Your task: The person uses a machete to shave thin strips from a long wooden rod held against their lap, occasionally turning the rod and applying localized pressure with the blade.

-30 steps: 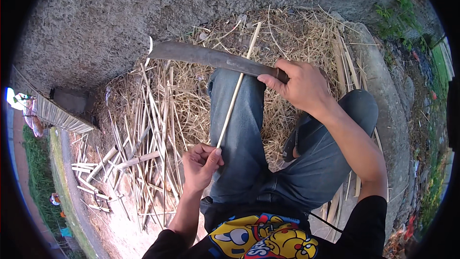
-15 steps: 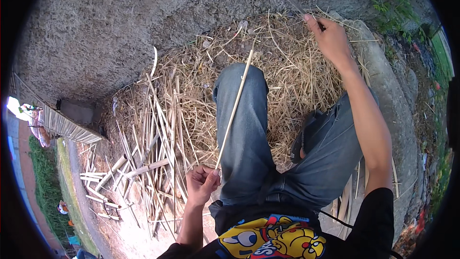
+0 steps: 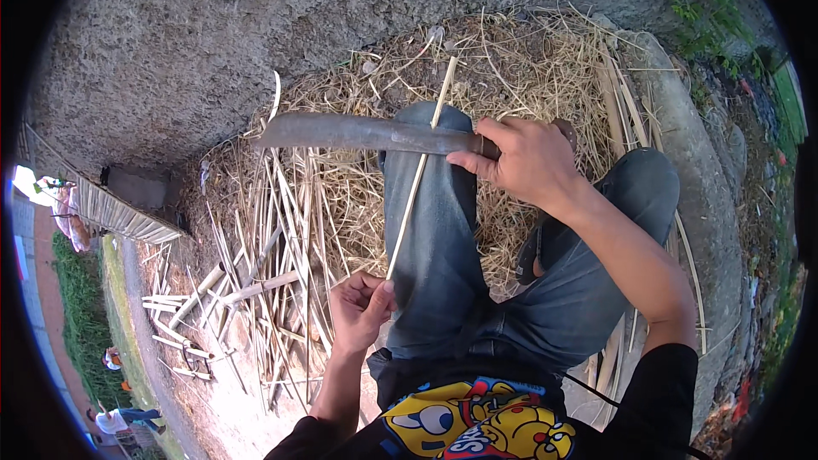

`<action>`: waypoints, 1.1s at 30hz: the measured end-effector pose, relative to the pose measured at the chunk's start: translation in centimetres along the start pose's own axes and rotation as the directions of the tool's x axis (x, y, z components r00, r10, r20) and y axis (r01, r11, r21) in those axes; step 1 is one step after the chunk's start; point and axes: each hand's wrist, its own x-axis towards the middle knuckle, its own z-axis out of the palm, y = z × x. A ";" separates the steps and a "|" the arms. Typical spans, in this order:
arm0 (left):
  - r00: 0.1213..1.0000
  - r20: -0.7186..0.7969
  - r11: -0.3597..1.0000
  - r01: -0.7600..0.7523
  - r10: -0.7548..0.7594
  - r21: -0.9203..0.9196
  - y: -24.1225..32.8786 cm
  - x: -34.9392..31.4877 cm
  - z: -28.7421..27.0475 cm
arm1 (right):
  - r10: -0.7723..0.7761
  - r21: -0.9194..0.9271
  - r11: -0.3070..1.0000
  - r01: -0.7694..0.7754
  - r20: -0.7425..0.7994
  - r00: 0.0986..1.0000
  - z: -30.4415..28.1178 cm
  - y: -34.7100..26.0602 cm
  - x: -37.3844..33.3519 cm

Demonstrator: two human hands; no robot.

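Pinched in my left hand [image 3: 361, 310] is the near end of a thin, pale bamboo strip [image 3: 414, 192], which slants up and away along my left thigh, its far end past the knee. My right hand [image 3: 530, 158] is wrapped round the dark handle of a machete [image 3: 358, 132]. The long grey blade points left and lies across the strip over my left knee, covering a short part of it. Whether the edge bites into the strip, I cannot tell.
Dry shavings [image 3: 511, 60] cover the ground around my legs. Several split bamboo pieces [image 3: 281, 238] lie heaped on the left, with longer strips [image 3: 626, 98] at the right. A rough grey wall [image 3: 256, 25] stands ahead. Other people [image 3: 115, 420] are far off at the left.
My right hand has brought the machete down and toward me, from pointing up beyond the shavings to lying across the strip. My left hand has shifted slightly up, still holding the strip.
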 end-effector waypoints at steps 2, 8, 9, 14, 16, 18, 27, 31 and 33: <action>1.000 0.002 1.000 0.005 -0.004 -0.013 0.1 -0.2 0.0 | 0.114 -0.029 0.993 -0.115 -0.017 0.993 -1.0 1.3 1.5; 1.000 0.030 1.000 0.008 -0.007 -0.027 -0.1 0.9 0.4 | 0.063 -0.022 0.998 -0.064 -0.007 0.998 -0.2 1.2 0.4; 0.999 0.035 0.999 0.009 -0.007 -0.042 -0.2 0.9 0.4 | -0.035 -0.025 0.999 0.034 -0.039 0.999 0.1 0.6 -0.3; 0.991 0.106 0.980 0.096 -0.079 -0.173 -0.5 0.0 -1.3 | 0.269 0.017 0.963 -0.269 -0.004 0.963 -2.4 2.9 2.4; 0.989 0.135 0.982 0.075 -0.052 -0.175 -1.5 0.1 -1.9 | 0.357 0.073 0.932 -0.355 -0.023 0.934 -3.2 5.8 3.4; 0.989 0.140 0.983 0.068 -0.044 -0.173 -1.9 -0.3 -2.0 | 0.380 0.200 0.913 -0.354 -0.110 0.918 -3.0 6.3 3.1; 0.984 0.159 0.974 0.109 -0.078 -0.199 -0.4 1.0 -1.0 | 0.127 0.107 0.985 -0.133 0.061 0.990 -0.3 -0.9 -0.9; 0.992 0.119 0.980 0.066 -0.044 -0.189 -1.1 0.5 -0.8 | -0.048 0.018 0.999 0.045 0.149 0.988 0.2 -2.1 -2.2; 0.992 0.119 0.974 0.063 -0.038 -0.216 -1.0 0.3 -0.8 | -0.062 0.010 0.998 0.061 0.125 0.990 -0.2 -1.1 -1.2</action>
